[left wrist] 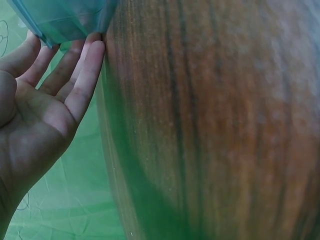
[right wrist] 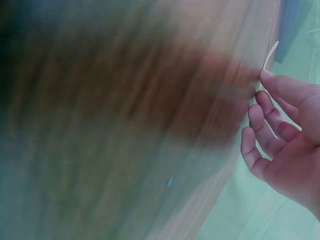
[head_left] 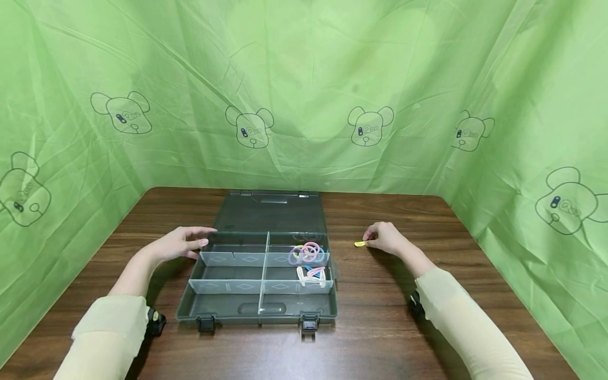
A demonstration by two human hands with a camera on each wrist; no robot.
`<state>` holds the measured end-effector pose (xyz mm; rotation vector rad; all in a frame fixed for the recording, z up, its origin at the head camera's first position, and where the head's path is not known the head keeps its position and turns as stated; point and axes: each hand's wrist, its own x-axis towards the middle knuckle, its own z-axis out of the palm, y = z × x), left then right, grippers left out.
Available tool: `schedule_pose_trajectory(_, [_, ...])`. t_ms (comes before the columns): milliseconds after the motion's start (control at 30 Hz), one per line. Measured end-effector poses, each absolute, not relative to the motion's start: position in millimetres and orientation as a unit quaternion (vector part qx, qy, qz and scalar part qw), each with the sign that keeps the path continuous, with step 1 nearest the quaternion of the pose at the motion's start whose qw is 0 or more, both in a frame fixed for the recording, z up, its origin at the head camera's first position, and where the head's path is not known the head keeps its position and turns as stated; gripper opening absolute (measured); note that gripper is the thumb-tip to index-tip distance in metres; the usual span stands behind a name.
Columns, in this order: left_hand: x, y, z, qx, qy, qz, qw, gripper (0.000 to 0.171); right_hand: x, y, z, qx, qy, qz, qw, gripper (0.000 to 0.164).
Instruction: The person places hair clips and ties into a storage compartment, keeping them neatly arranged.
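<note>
A dark translucent organizer box (head_left: pixel 260 303) stands on the table with its lid (head_left: pixel 273 214) folded back behind it. At its back left corner, my left hand (head_left: pixel 182 244) touches the side with fairly straight fingers; the left wrist view shows the fingertips along the box wall (left wrist: pixel 70 22). To the right of the box, my right hand (head_left: pixel 386 237) pinches a small yellow hair clip (head_left: pixel 359 244) between thumb and fingertips, close over the table. One right compartment holds coloured hair ties (head_left: pixel 311 252). In front of it, another contains white, pink and blue hair clips (head_left: pixel 311 275).
Dividers (head_left: pixel 228 286) split the box into several compartments. Two latches (head_left: pixel 310 322) stick out from its front edge. Brown wood-grain table (head_left: pixel 370 338) lies under everything, and a green curtain (head_left: pixel 309 68) with bear drawings surrounds its back and sides.
</note>
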<state>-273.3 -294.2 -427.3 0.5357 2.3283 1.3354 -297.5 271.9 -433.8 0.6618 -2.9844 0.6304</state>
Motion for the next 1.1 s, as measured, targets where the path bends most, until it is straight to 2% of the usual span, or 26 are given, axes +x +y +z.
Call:
schedule_pose_trajectory(433, [-273,-296,-428,0.176,0.836,0.479,0.202,0.050,-296,267,-429,0.188,-0.962,0.194,-0.034,0.008])
schedule_pose_trajectory(833, [-275,-296,-429,0.178,0.834,0.482,0.204,0.049,-295,274,-431,0.234,-0.952,0.194,-0.027,0.012])
schedule_pose_trajectory(1100, [-276,-296,-429,0.179,0.833,0.481,0.207,0.050,-291,281,-429,0.225,-0.949,0.222,-0.019,0.010])
